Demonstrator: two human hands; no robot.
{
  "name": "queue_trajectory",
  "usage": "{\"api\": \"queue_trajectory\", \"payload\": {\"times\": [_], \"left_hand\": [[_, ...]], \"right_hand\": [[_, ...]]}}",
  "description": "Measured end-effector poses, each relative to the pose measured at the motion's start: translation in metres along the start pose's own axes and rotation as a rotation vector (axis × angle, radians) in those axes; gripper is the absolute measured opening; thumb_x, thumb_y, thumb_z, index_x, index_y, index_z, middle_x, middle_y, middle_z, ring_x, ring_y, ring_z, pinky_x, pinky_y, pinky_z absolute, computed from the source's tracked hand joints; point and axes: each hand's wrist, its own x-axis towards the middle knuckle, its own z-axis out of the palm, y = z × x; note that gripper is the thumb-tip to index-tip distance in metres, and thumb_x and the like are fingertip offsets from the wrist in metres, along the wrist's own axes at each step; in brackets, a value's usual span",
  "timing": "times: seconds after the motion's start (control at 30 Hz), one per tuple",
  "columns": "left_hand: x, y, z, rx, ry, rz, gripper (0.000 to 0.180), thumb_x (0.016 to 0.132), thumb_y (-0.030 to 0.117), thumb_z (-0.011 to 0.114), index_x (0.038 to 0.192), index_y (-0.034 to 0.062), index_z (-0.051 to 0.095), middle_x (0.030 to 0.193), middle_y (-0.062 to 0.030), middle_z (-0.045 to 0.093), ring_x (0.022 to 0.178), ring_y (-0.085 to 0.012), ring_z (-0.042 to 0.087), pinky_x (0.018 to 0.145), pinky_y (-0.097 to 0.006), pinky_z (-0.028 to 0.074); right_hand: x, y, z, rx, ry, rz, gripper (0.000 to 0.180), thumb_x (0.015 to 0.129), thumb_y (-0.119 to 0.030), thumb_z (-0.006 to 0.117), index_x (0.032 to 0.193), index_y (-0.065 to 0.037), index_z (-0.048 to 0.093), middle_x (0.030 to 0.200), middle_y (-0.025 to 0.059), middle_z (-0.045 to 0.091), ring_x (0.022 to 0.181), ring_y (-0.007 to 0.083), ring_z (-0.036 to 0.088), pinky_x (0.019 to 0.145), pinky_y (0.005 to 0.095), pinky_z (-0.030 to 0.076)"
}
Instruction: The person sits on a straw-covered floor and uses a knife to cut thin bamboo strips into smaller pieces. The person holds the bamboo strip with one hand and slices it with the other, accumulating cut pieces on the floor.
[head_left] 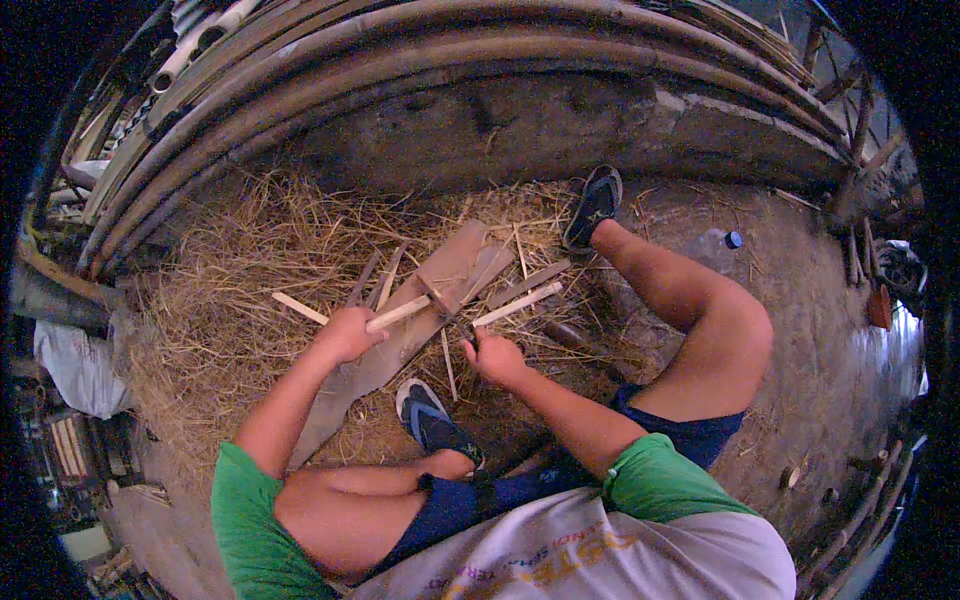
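My left hand (352,335) is closed around a pale wooden strip (402,313), whose free end points right over a long brown board (372,362). A second pale stick (299,307) shows left of that hand; I cannot tell whether it is held too. My right hand (497,358) grips the dark handle of a knife (457,318). Its narrow blade slants up and left to the strip's end; contact is hard to make out. Just beyond my right hand lies another pale stick (520,303).
Straw (215,330) and scattered slivers cover the floor around the board. Sandalled feet (597,210) stand either side of it. A clear bottle with a blue cap (733,240) lies at the right. Long bamboo poles (500,50) run along a low wall (560,130) at the back.
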Motion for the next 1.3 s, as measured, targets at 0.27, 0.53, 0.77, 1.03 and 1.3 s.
{"api": "queue_trajectory", "payload": {"times": [0.27, 0.53, 0.77, 1.03, 1.3], "left_hand": [[-0.004, 0.017, 0.005, 0.188, 0.046, -0.031, 0.028, 0.088, 0.024, 0.065, 0.093, -0.0027, 0.072, 0.093, -0.0263, 0.070, 0.087, -0.0428, 0.068, 0.082, -0.051, 0.055], [-0.001, 0.020, 0.007, 0.282, -0.089, -0.081, 0.023, 0.090, 0.011, 0.055, 0.094, -0.0058, 0.070, 0.096, -0.0278, 0.069, 0.089, -0.0430, 0.068, 0.082, -0.052, 0.055], [-0.007, 0.014, 0.007, 0.249, -0.038, -0.037, 0.021, 0.090, 0.010, 0.055, 0.095, -0.0044, 0.069, 0.096, -0.0276, 0.069, 0.091, -0.0432, 0.068, 0.082, -0.053, 0.054], [-0.005, 0.015, 0.009, 0.262, 0.008, -0.063, 0.019, 0.088, 0.008, 0.056, 0.095, -0.0024, 0.071, 0.097, -0.0263, 0.069, 0.090, -0.0431, 0.068, 0.082, -0.052, 0.055], [-0.003, 0.019, 0.011, 0.298, -0.029, -0.084, 0.015, 0.083, 0.008, 0.064, 0.089, -0.0035, 0.072, 0.089, -0.0270, 0.069, 0.086, -0.0422, 0.069, 0.079, -0.051, 0.056]], "right_hand": [[0.005, 0.002, -0.008, -0.043, 0.042, -0.126, 0.046, 0.098, -0.044, 0.050, 0.116, -0.002, 0.053, 0.088, 0.0280, 0.068, 0.084, 0.0452, 0.068, 0.075, 0.0543, 0.055], [-0.006, -0.030, -0.017, 0.037, 0.035, -0.075, 0.047, 0.097, -0.047, 0.051, 0.112, -0.003, 0.056, 0.079, 0.0264, 0.068, 0.075, 0.0462, 0.067, 0.069, 0.0567, 0.054], [-0.014, -0.045, -0.014, 0.012, 0.082, -0.244, 0.045, 0.096, -0.048, 0.053, 0.115, -0.007, 0.056, 0.076, 0.0258, 0.067, 0.070, 0.0449, 0.067, 0.064, 0.0559, 0.054], [0.001, 0.006, -0.010, -0.096, 0.051, -0.063, 0.041, 0.098, -0.046, 0.051, 0.109, -0.007, 0.053, 0.083, 0.0241, 0.069, 0.078, 0.0436, 0.068, 0.070, 0.0553, 0.054], [-0.006, -0.011, -0.021, -0.061, 0.021, -0.093, 0.044, 0.097, -0.046, 0.053, 0.114, -0.005, 0.055, 0.084, 0.0251, 0.069, 0.080, 0.0441, 0.068, 0.073, 0.0553, 0.055]]}}
